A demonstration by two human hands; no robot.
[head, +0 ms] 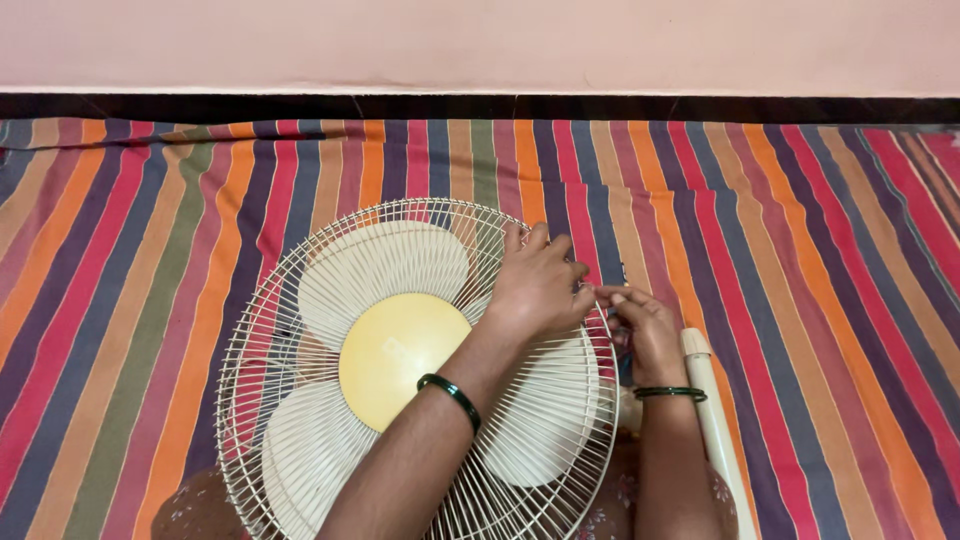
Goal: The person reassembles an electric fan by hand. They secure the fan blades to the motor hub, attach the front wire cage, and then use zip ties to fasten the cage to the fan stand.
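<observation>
A cream wire fan guard [270, 330] lies face up on a striped cloth, with pale blades and a round yellow hub cap [395, 355] behind its wires. My left hand [535, 285] reaches across the guard and presses on its right rim, fingers curled over the wires. My right hand [645, 325] pinches at the same spot on the rim from outside; what it pinches is too small to tell. Each wrist wears a dark green bangle.
A cream fan pole [712, 420] lies under the guard at the right and runs toward the lower edge. The multicoloured striped cloth [820, 250] covers the floor up to a pink wall [480, 45] with a dark skirting.
</observation>
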